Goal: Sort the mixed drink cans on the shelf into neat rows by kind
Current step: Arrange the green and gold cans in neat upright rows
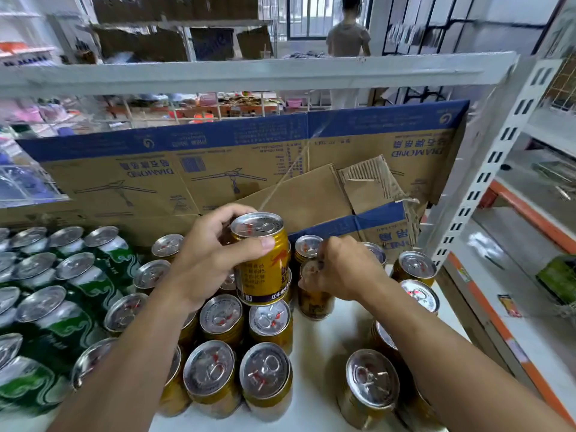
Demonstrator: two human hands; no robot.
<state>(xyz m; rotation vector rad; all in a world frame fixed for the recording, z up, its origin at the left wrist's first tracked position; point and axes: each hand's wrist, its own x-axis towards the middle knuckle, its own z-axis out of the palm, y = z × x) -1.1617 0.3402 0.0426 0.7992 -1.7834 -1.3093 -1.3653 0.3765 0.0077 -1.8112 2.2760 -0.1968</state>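
The shelf (324,344) shows green cans (78,285) grouped and gold cans (221,319) half-rowed. Left hand (212,254) and right hand (339,269) each grip a gold can (265,269); strays (414,269) remain.

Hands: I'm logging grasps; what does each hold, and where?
Left hand grips a raised gold can round its upper side; right hand grips a second gold can by its top.

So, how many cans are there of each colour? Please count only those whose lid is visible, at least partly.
Gold cans: about 19, including 1 in the left hand and 1 in the right hand
Green cans: about 10, with some cut off by the picture's left edge
Total: about 29; more may be hidden.
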